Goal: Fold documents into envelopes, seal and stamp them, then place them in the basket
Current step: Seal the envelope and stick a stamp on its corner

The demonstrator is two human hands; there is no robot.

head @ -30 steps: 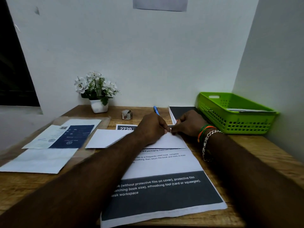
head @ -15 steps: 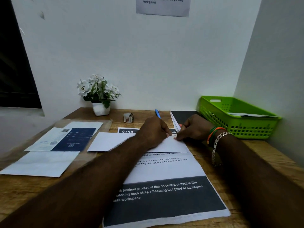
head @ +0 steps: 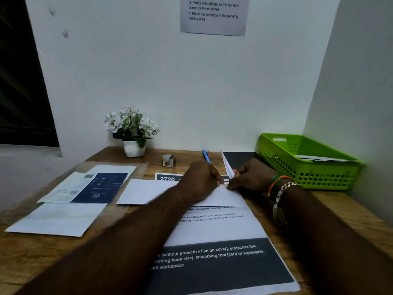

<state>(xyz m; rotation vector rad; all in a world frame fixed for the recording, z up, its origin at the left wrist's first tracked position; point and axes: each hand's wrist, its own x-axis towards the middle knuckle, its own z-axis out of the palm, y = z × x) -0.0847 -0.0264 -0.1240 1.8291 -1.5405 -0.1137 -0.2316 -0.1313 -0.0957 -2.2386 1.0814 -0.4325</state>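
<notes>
A white envelope [head: 146, 191] lies flat across the middle of the desk, on top of a printed document [head: 214, 231]. My left hand [head: 201, 179] and my right hand [head: 253, 176] meet at the envelope's top right corner, fingertips pinched together there on something small that I cannot make out. A roll of stamps [head: 169, 160] stands behind my hands. The green basket [head: 306, 167] sits at the right against the wall, with white paper lying inside it.
A blue pen [head: 205, 156] and a stack of dark-covered sheets [head: 236, 160] lie behind my hands. At the left are a blue-and-white leaflet [head: 89, 187] and a white sheet [head: 57, 219]. A potted white flower [head: 133, 130] stands at the back wall.
Both hands stay pinched at the envelope's corner. The camera has tilted up a little, so the instruction sheet on the wall shows more.
</notes>
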